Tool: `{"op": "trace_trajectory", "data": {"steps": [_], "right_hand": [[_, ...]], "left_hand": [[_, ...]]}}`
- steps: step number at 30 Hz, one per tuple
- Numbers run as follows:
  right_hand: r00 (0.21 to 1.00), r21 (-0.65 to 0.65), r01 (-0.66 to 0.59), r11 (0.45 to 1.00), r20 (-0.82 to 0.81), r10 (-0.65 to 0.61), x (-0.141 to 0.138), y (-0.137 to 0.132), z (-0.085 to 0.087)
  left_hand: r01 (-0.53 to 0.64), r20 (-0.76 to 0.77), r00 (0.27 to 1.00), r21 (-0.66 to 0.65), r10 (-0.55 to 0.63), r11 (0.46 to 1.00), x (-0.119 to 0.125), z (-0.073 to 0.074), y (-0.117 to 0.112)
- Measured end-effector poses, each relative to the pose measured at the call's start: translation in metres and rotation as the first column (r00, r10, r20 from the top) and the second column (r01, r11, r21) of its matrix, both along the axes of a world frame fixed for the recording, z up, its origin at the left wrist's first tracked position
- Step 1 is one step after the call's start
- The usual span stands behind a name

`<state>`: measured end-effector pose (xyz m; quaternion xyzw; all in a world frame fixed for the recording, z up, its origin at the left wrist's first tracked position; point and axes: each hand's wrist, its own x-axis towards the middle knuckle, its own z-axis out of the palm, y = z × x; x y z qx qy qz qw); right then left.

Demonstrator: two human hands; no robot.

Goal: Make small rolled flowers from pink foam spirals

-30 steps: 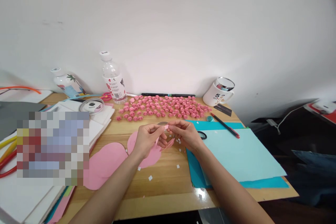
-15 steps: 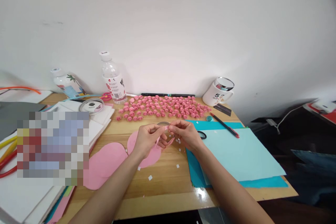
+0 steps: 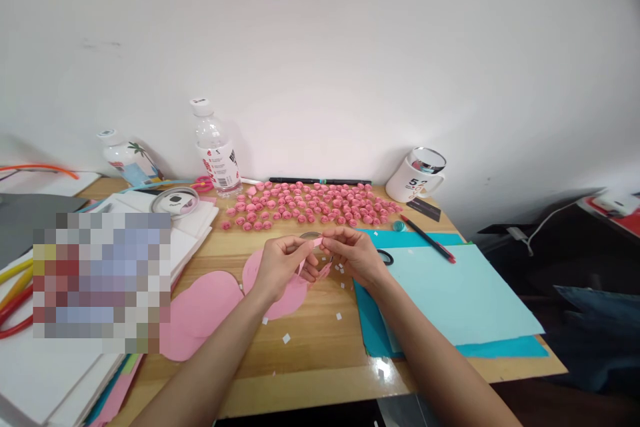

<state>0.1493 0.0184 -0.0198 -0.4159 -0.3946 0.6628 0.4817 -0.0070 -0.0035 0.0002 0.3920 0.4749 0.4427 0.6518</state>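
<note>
Both hands meet over the middle of the wooden table (image 3: 310, 353). My left hand (image 3: 281, 265) and my right hand (image 3: 354, 255) pinch the two ends of a narrow pink paper strip (image 3: 317, 260), fingers closed on it. Its loose end curls down between the hands. Just behind them lies a small roll of tape (image 3: 311, 236). Under my left wrist lie pink paper circles (image 3: 200, 313). Several small pink paper roses (image 3: 305, 203) are spread in rows further back.
Light blue and teal paper sheets (image 3: 450, 293) lie at the right with a red pen (image 3: 428, 238) and a black ring (image 3: 386, 257). A white mug (image 3: 417, 177) and two bottles (image 3: 215, 150) stand by the wall. White boards and coloured tubes fill the left. Small white scraps dot the wood.
The hands have stayed in place; the fingers worked the pink strip slightly, and its hanging end has drawn up a little.
</note>
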Motion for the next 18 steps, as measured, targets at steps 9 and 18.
{"op": "trace_trajectory", "data": {"steps": [9,18], "right_hand": [[1.000,0.012,-0.002,1.000,0.002,0.002,-0.0006,0.0003,0.0012],[1.000,-0.017,-0.022,1.000,-0.011,0.022,0.0019,0.0017,0.0001]], "left_hand": [[-0.006,-0.004,1.000,-0.003,0.006,1.000,0.0002,0.0009,-0.0005],[0.006,0.008,1.000,0.008,-0.006,1.000,-0.0010,-0.0019,0.0007]]}}
